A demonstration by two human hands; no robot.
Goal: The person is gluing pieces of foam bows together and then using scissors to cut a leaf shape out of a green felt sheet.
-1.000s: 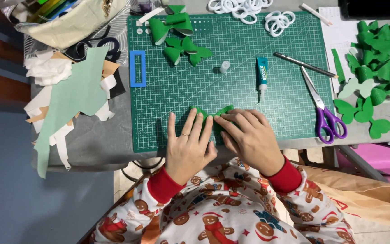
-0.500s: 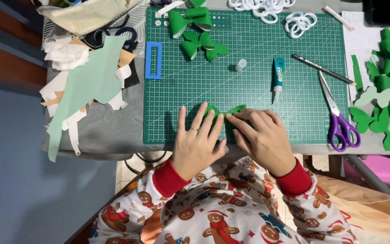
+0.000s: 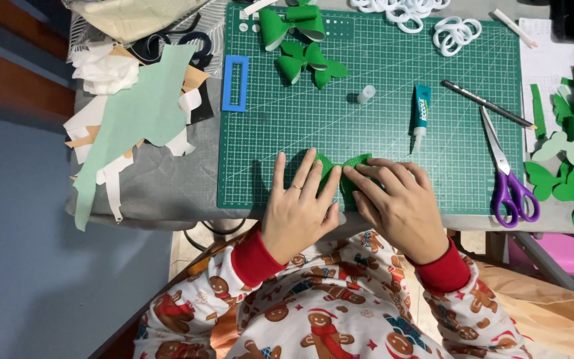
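Head | left hand (image 3: 298, 211), right hand (image 3: 396, 203) spread flat on green piece (image 3: 353, 165) | cutting mat (image 3: 380, 133) near edge

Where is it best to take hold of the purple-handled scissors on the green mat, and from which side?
Grip the purple scissors probably by the two handle loops, coming from the near edge of the cutting mat. The loops lie closest to the person, beside the right hand, and the closed blades point away toward the pencil, so fingers stay clear of the tips.
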